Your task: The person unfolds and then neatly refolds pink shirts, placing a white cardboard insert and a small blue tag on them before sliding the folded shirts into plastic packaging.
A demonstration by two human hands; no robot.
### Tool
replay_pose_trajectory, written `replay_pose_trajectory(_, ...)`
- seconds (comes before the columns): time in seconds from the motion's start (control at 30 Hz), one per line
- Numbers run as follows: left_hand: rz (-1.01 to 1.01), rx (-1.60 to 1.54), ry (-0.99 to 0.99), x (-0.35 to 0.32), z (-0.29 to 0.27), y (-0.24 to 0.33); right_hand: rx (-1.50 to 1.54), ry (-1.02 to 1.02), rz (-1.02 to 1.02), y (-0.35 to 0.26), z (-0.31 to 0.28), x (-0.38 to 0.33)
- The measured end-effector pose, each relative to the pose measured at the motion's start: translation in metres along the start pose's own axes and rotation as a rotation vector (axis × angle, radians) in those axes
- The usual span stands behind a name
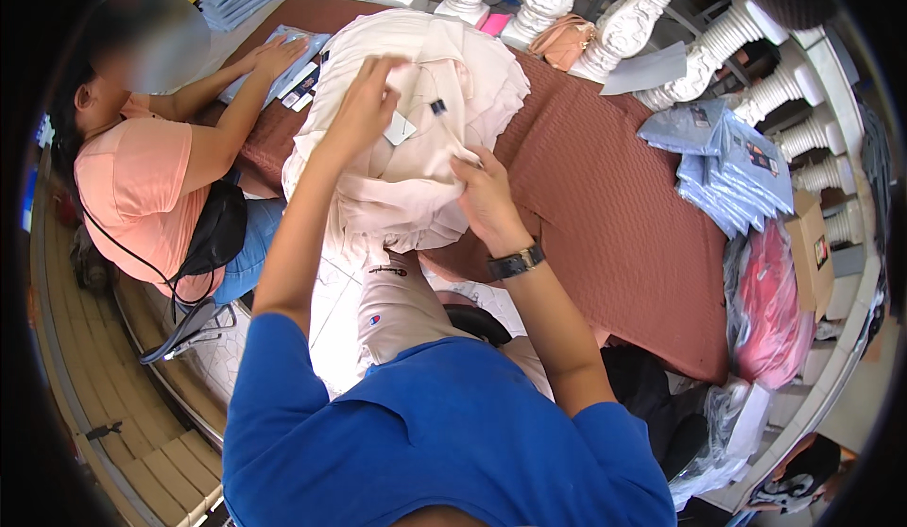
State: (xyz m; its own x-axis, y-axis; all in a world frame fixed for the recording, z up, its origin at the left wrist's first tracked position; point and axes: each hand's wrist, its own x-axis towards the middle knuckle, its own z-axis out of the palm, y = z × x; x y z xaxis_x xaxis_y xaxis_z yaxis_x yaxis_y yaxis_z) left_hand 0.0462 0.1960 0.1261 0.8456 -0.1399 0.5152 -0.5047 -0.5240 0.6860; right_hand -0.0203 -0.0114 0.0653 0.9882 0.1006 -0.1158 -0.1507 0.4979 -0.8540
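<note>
We pinch the cream garment (pixel 416 140) with our left hand (pixel 364 107) near its white tag (pixel 400 129), while our right hand (pixel 487 196) grips its lower folds, bunching it on the brown bench (pixel 614 215) to keep it gathered.

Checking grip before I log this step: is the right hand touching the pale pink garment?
Touching. The head view shows the right hand lying on the pale pink garment, its fingers pressed into the folds with no gap.

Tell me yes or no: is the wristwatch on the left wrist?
No, the wristwatch sits on the wrist of the right hand, which grips the pale garment; the left hand's wrist is bare.
</note>
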Motion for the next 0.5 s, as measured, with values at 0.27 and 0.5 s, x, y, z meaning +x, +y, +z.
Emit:
replay_pose_trajectory(0.27,0.187,0.339,-0.180,0.133,0.054,-0.091,-0.090,-0.109,-0.423,-0.051,0.069,-0.001)
replay_pose_trajectory(0.5,0.410,0.254,-0.204,0.182,0.091,-0.070,-0.302,-0.177,-0.557,-0.145,0.028,-0.033)
